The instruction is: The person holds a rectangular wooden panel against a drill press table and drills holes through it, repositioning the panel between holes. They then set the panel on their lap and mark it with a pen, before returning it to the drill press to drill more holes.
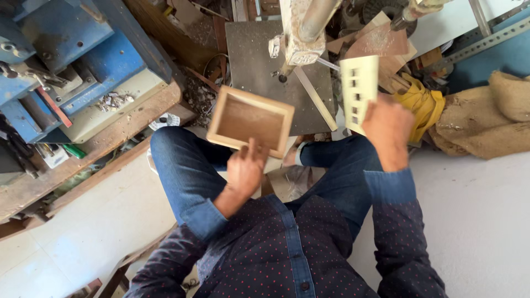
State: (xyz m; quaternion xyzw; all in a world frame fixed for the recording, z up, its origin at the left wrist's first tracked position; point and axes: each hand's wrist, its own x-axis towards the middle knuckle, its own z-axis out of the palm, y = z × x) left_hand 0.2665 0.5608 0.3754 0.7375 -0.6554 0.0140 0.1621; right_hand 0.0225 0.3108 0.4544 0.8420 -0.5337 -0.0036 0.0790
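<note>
My left hand (246, 168) grips the near edge of a shallow open wooden box (250, 120), held tilted above my left knee. Over my right knee, my right hand (387, 126) holds up a pale cream plastic plate (359, 91) with several rectangular cut-outs, standing on its edge. Both things hang just in front of the dark metal table (251, 52) of an upright drill stand (301, 30). The box is empty inside. I am seated, in blue jeans and a dark dotted shirt.
A blue machine (66, 49) sits on a worn wooden bench (105, 138) at the left, with metal shavings on it. Burlap sacks (486, 118) and a yellow cloth (422, 102) lie at the right. Wood scraps and offcuts crowd the floor behind the drill stand.
</note>
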